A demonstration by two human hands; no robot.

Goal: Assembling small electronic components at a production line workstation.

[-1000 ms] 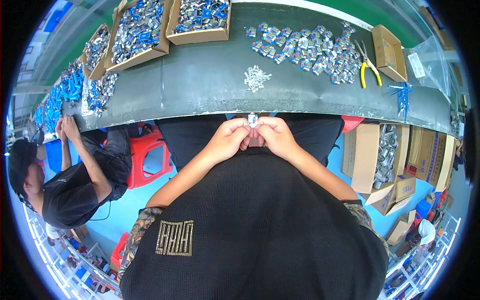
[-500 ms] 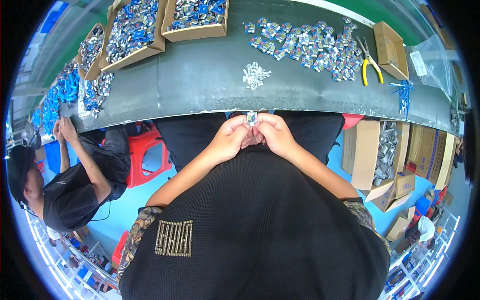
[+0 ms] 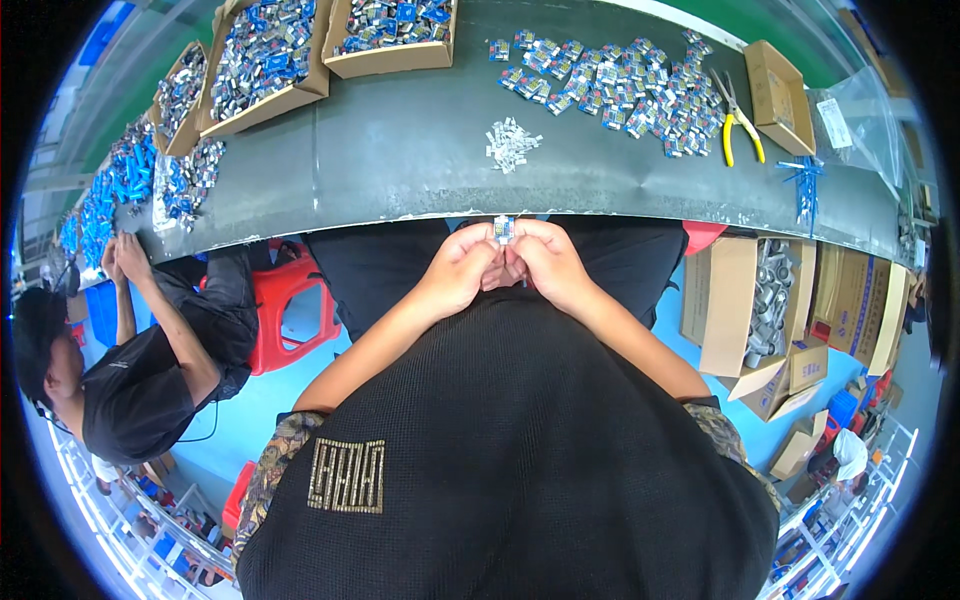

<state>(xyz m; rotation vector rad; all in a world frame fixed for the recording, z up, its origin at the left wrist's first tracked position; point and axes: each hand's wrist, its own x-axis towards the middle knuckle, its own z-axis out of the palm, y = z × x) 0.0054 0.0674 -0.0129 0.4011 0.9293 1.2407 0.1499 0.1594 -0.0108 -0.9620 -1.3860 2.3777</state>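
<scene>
At the front edge of the dark worktable (image 3: 370, 170), my left hand (image 3: 462, 265) and my right hand (image 3: 552, 265) meet in front of my body. Thumbs and fingers of both pinch one small blue-and-silver block with a printed face (image 3: 504, 230), held upright between them. The curled lower fingers are partly hidden, so I cannot tell whether they hold anything more. Just beyond lies a small heap of white plastic pieces (image 3: 512, 145). Farther back to the right, many similar blue-and-silver blocks (image 3: 610, 88) are spread over the tabletop.
Yellow-handled pliers (image 3: 740, 128) lie beside a small cardboard tray (image 3: 780, 100) at right, near blue strips (image 3: 806, 185). Cardboard boxes of parts (image 3: 265, 120) stand back left. A co-worker (image 3: 150, 370) sits at left beside a red stool (image 3: 290, 310). An open carton (image 3: 728, 310) holds grey parts.
Both hands stay together at the table edge, still pinching the small block. Its face looks slightly turned, and the whole view has shifted a little.
</scene>
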